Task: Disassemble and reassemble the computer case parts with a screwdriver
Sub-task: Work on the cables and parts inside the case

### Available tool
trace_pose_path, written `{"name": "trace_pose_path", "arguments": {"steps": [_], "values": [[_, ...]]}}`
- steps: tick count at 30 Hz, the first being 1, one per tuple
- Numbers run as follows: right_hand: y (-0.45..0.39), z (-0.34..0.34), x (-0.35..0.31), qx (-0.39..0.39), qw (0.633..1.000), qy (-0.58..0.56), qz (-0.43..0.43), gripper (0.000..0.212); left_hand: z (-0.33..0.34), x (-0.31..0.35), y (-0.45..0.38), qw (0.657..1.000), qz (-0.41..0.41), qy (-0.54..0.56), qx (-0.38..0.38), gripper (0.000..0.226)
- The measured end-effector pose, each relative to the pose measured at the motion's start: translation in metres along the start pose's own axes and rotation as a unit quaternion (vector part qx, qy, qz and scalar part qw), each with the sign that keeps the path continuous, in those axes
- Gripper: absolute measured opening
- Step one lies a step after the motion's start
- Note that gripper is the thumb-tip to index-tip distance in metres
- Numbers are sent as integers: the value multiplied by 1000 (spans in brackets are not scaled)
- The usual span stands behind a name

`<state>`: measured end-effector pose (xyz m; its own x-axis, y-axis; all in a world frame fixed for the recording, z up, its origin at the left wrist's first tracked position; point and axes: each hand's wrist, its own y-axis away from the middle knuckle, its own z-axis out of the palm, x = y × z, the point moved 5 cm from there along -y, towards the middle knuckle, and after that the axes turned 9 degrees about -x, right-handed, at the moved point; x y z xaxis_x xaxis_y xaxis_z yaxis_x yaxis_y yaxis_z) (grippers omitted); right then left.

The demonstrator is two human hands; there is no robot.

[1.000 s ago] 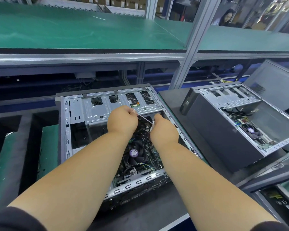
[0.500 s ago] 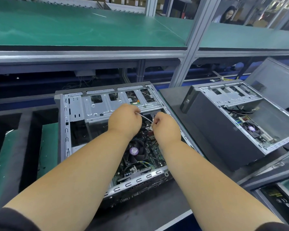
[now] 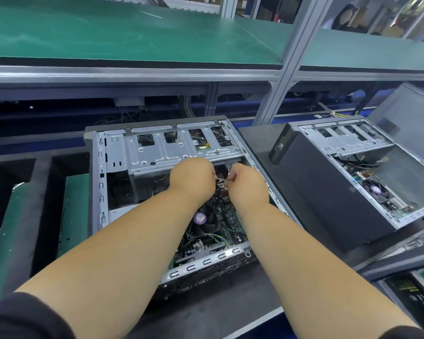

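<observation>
We are reaching into the open computer case [image 3: 142, 152] lying on its side on the dark desk [image 3: 206, 311]. Our left hand [image 3: 192, 178] and right hand [image 3: 246, 183] are each pinching an end of a small white connector [image 3: 222, 181] above the fan [image 3: 202, 220]. A second open case [image 3: 328, 192] is sitting to the right.

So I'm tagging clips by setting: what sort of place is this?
Most likely a computer assembly or repair line: two opened computer cases lie on the bench, under a green-matted shelf on an aluminium frame.
</observation>
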<state>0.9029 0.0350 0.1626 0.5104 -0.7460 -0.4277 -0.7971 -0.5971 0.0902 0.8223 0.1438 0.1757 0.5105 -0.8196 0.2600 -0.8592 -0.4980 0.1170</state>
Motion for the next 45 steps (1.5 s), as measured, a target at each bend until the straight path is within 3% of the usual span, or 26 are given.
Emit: {"name": "trace_pose_path", "arguments": {"steps": [3,7,11,13,16,19,22,24,27,30,34,38,43,45], "values": [[-1,2,0,1,1000,-3,-2,22,-3,-1,-1,1000,-7,-1,3,21],[-2,3,8,-10,995,-98,19,16,-2,-5,0,1000,-9,-1,-9,22],[2,16,27,-121,959,-223,125,22,13,-11,-5,998,-38,-13,-52,15],[3,27,27,-247,945,-140,165,29,21,-14,-11,997,-48,-3,-59,15],[15,44,21,-435,881,56,175,23,34,-18,-24,991,-58,52,-113,19],[18,39,6,-477,861,150,93,17,46,-21,-38,977,-72,55,-192,36],[15,18,-18,-425,859,283,-27,21,52,-27,-44,972,-89,37,-214,47],[16,15,-25,-459,847,265,-39,23,52,-29,-45,970,-103,42,-216,47],[30,25,-25,-580,781,231,-21,23,48,-28,-41,966,-119,73,-218,37],[33,36,-25,-613,748,253,-44,18,41,-27,-35,964,-132,84,-215,22],[46,47,-17,-659,693,285,-62,45,34,-23,-23,975,-108,64,-185,27],[49,48,-19,-639,731,228,-81,31,29,-20,-13,974,-120,42,-190,35],[46,38,-24,-628,741,211,-112,23,13,-13,1,969,-129,20,-210,41],[37,33,-28,-608,754,201,-146,11,4,-10,9,962,-134,0,-238,47]]}}
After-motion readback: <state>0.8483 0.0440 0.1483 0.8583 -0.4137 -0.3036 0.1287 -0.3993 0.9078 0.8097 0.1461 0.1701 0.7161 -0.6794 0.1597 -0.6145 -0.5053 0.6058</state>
